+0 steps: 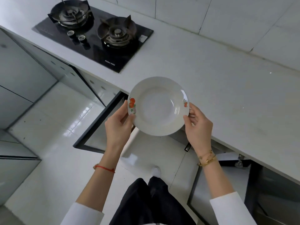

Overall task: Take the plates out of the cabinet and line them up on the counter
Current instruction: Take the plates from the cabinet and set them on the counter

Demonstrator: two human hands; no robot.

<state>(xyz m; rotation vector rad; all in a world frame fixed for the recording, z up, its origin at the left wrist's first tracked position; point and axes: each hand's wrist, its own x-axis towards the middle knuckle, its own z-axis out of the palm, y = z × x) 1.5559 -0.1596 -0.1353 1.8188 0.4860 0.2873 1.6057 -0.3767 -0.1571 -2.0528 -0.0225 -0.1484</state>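
From the head view, a white plate (158,106) with fruit prints on its rim is held level over the front edge of the surface (227,75), above an open cabinet door (97,127). The left hand (119,123) has its grip pinching the plate's left rim, and the right hand (198,125) pinches the right rim. A gas hob (94,36) sits toward the surface's far left corner.

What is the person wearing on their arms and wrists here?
Both forearms are bare, with white sleeves pushed up near the elbows. A thin red string bracelet circles the left wrist. On the right wrist sit a gold bangle and a finer gold chain bracelet. The left hand and right hand wear no gloves.
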